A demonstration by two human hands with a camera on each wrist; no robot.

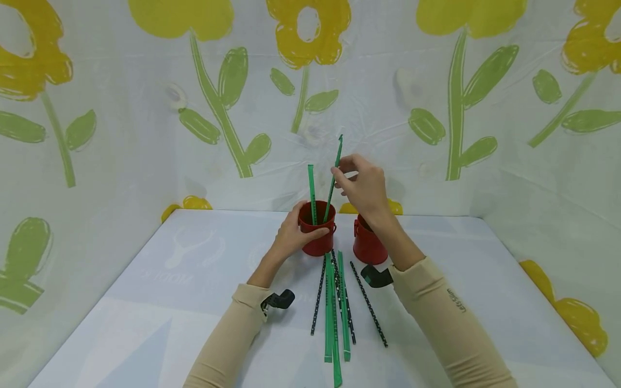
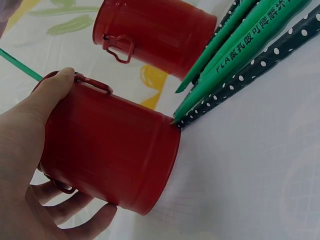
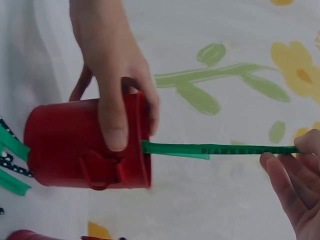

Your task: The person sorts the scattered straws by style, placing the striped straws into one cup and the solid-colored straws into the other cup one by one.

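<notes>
My left hand (image 1: 292, 235) grips a small red bucket (image 2: 107, 150) around its side, the thumb near the rim and the fingers on the far side. Between the thumb and fingers of my right hand (image 1: 364, 183) is a green paper-wrapped straw (image 3: 225, 150), pinched at its upper part. The straw's lower end is inside the bucket's mouth, and it leans a little to the right. A second green wrapped straw (image 1: 312, 188) stands in the same bucket, beside the pinched one.
Another red bucket (image 1: 367, 245) stands to the right, partly behind my right forearm. In front of the buckets lie several green wrapped straws (image 1: 329, 323) and black straws with white dots (image 1: 368, 304) on the white table (image 1: 218, 258). A flower-printed curtain (image 1: 364, 97) hangs behind.
</notes>
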